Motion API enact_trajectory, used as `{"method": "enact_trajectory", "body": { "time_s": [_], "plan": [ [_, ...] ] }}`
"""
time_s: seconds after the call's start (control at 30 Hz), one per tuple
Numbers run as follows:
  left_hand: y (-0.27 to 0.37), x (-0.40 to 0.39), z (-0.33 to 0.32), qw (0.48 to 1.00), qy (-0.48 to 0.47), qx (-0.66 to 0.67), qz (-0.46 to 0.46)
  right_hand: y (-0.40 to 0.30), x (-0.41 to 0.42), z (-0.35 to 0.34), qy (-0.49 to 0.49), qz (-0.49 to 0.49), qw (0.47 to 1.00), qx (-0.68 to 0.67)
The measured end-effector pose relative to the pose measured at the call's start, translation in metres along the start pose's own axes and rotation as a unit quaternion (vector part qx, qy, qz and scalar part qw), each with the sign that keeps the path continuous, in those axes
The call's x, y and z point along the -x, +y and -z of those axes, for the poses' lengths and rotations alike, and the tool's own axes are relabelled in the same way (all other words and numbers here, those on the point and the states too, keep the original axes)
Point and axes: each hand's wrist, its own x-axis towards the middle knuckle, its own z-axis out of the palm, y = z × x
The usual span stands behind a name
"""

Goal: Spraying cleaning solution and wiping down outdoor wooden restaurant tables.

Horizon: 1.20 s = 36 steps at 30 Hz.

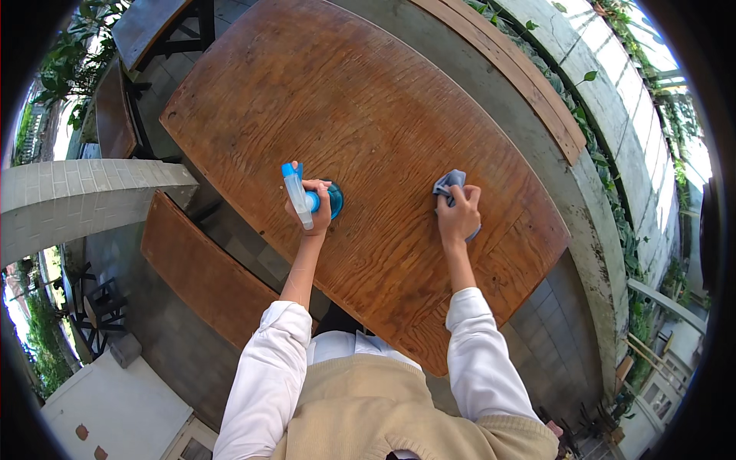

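A brown wooden table (368, 115) with strong grain fills the middle of the head view. My left hand (319, 210) grips the neck of a spray bottle (336, 201) that has a clear and blue trigger head and a blue-tinted body. The bottle is over the table's near left part; whether its base touches the wood cannot be told. On the right, my right hand (459, 218) holds a bunched grey-blue cloth (447, 182) against the tabletop. Part of the cloth is hidden beneath the palm and fingers.
A wooden bench (201, 270) stands along the table's left side, near a pale brick pillar (98, 192). Beyond the right edge runs a concrete ledge (581, 230) with a wooden plank seat (517, 69) and plants behind. Another table (149, 29) is at the upper left.
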Motion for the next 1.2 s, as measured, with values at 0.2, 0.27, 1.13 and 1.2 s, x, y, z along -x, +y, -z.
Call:
{"method": "enact_trajectory", "body": {
  "time_s": [0.2,0.27,1.13,1.2],
  "plan": [
    [-0.011,-0.011,0.006,0.999,-0.01,-0.022,0.025,-0.092,0.168,0.015,-0.209,0.228,0.939,-0.153],
    [-0.009,-0.011,0.004,0.998,-0.038,-0.046,0.014,-0.086,0.175,0.022,-0.232,0.263,0.919,-0.182],
    [-0.013,-0.032,0.096,0.985,-0.156,-0.01,-0.08,-0.08,0.049,-0.011,-0.029,0.067,0.997,0.027],
    [-0.01,-0.026,0.095,0.985,-0.158,0.018,-0.06,-0.065,0.013,-0.023,0.045,-0.092,0.991,0.081]
  ]
}}
